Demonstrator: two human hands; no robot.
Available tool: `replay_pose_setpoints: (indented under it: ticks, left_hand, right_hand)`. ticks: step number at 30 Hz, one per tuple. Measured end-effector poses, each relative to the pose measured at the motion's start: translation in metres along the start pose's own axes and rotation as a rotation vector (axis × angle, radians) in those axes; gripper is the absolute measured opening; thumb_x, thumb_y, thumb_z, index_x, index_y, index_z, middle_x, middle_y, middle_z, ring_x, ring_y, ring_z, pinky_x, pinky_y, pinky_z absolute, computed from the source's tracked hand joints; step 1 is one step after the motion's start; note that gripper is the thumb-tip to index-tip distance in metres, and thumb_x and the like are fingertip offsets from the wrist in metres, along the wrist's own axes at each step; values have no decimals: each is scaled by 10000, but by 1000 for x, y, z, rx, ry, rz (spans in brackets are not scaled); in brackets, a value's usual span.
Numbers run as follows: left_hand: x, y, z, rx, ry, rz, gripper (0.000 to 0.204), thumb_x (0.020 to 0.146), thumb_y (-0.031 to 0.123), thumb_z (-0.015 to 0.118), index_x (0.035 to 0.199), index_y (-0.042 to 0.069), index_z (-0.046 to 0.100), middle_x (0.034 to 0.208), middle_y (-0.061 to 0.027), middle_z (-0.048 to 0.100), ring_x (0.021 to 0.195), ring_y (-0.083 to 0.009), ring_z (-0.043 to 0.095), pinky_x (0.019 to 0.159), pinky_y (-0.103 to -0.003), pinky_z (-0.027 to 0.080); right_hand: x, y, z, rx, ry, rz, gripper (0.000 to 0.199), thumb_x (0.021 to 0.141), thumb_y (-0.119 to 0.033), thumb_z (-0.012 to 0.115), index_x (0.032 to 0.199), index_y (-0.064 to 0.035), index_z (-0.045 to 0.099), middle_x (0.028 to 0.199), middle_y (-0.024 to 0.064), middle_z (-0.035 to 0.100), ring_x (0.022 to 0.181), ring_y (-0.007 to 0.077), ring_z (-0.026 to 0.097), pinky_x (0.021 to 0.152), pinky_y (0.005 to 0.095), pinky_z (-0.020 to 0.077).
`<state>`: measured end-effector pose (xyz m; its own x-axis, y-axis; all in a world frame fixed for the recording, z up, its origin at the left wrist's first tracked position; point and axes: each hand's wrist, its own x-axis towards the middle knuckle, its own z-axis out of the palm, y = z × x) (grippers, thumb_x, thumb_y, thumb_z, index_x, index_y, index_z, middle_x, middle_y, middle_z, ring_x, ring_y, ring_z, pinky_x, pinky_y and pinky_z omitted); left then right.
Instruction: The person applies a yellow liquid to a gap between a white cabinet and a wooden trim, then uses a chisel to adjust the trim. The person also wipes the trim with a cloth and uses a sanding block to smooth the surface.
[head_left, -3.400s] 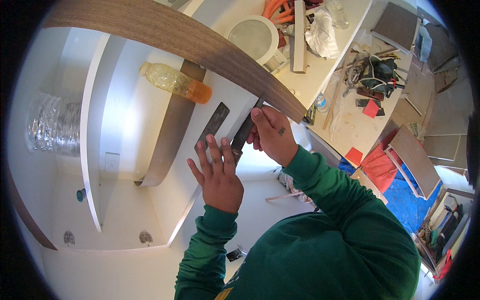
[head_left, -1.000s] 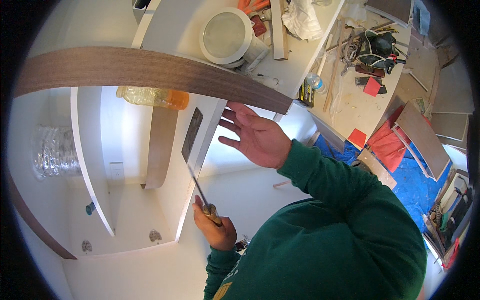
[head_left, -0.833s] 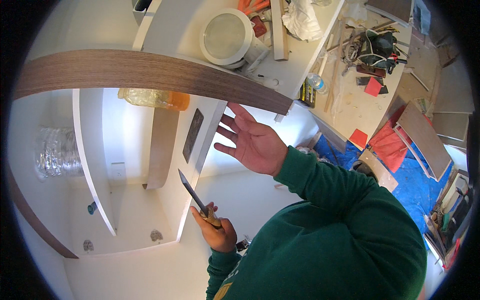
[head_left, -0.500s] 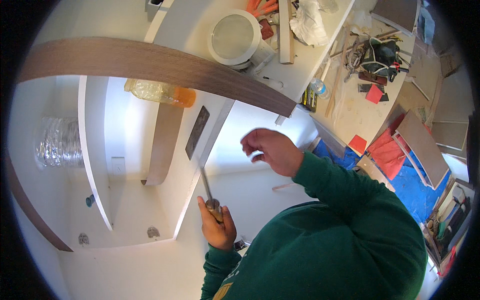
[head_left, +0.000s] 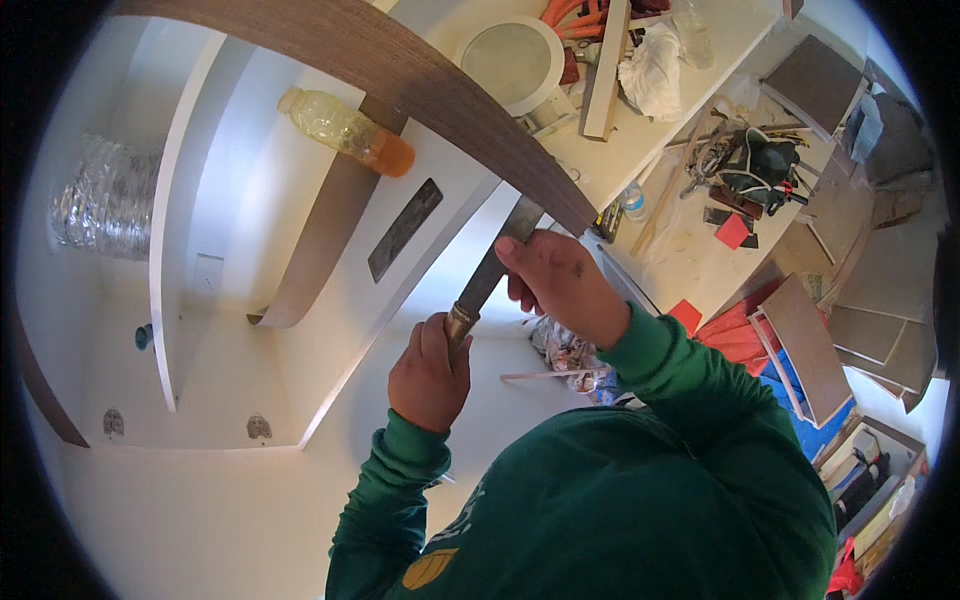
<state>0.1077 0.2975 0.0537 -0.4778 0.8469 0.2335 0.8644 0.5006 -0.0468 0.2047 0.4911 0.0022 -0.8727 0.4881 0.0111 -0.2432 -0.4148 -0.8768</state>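
Note:
My left hand (head_left: 430, 370) is closed round the handle of a flat file (head_left: 483, 283), its long dark metal blade slanting up to the right. My right hand (head_left: 563, 282) has its thumb on the blade near the far end, with the other fingers curled in beside it. The blade's tip reaches close under a brown wood-grain edge strip (head_left: 400, 75). To the left of the file, a dark grey flat strip (head_left: 405, 231) lies on a white board (head_left: 440, 200). Beyond it, a clear bottle with an orange cap (head_left: 345, 132) rests on its side.
White panels (head_left: 180, 230) enclose a silver flexible duct (head_left: 105, 200) at left. A round white lamp fitting (head_left: 512, 68), wood strip (head_left: 606, 80) and crumpled white cloth (head_left: 652, 72) lie on the upper shelf. Tools, a black bag (head_left: 760, 170) and a water bottle (head_left: 633, 202) crowd the right-hand table.
My right hand has come down onto the blade, where before it hovered apart from it. The file has turned to show its broad face. The view has shifted a little.

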Motion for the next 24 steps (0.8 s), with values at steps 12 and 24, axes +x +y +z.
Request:
replay_pose_setpoints:
  ticks: [12, 24]
  left_hand:
    - [6, 1, -11, -26, -49, -113, 370, 912, 206, 682, 1197, 42, 510, 1006, -184, 635, 839, -423, 660, 675, -498, 548]
    - [11, 7, -12, -60, -59, -121, 363, 925, 191, 670, 1202, 17, 513, 970, -223, 656, 839, -436, 664, 691, -492, 546]
  right_hand:
    - [31, 4, 4, 33, -51, 5, 364, 1031, -336, 516, 843, -31, 587, 633, 51, 604, 514, 99, 539, 460, 267, 419]
    - [38, 7, 5, 36, -19, -61, 434, 1043, -389, 495, 821, -26, 582, 611, 52, 597, 497, 99, 522, 465, 279, 419]
